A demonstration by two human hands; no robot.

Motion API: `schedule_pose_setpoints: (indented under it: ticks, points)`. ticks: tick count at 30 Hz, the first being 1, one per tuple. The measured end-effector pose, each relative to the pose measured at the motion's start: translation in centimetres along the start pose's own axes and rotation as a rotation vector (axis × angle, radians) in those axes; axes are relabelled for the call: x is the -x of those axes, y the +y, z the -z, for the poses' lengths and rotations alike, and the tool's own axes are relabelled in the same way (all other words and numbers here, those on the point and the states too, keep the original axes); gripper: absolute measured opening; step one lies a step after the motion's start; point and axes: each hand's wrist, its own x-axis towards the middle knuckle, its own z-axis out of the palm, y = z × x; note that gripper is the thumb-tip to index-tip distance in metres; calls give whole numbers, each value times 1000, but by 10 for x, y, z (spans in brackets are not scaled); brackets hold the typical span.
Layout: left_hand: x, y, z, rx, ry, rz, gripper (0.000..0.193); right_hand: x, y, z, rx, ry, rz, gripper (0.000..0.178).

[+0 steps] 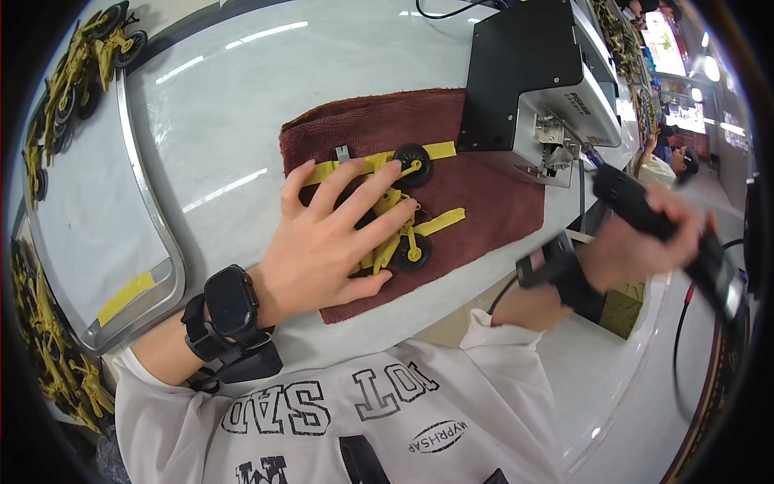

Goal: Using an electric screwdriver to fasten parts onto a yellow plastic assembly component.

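Glossy white tabletop, maroon plush cloth. Left hand splayed over yellow black-wheeled frame; right hand, 3 o'clock, grips black cylindrical tool. White room lights, 2 o'clock.

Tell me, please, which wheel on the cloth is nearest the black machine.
The upper wheel, at the upper yellow strip; the lower wheel sits farther from the machine.

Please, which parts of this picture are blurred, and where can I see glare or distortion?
Head view: the right hand and its elongated black handheld tool look motion-blurred, the left hand clearer; same head view: white streaks glare on the glossy whitish tabletop, whose far edge bends with distortion.
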Motion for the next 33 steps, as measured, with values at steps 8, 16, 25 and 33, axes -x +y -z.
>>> schedule_pose_setpoints:
  ticks: [8, 16, 25, 33]
  points:
    - [1, -2, 0, 6, -13, -30, 68, 58, -28, -3, -157, -178, -155, 47]
    - [9, -5, -3, -25, 33, -60, 61, 95, -19, -60, -299, -573, -75, 58]
    - [10, -8, -5, 36, 64, -76, 56, 109, -13, -70, -338, -490, -215, 61]
    - [9, -6, -6, 28, 38, -87, 56, 109, -6, -79, -101, -394, -256, 44]
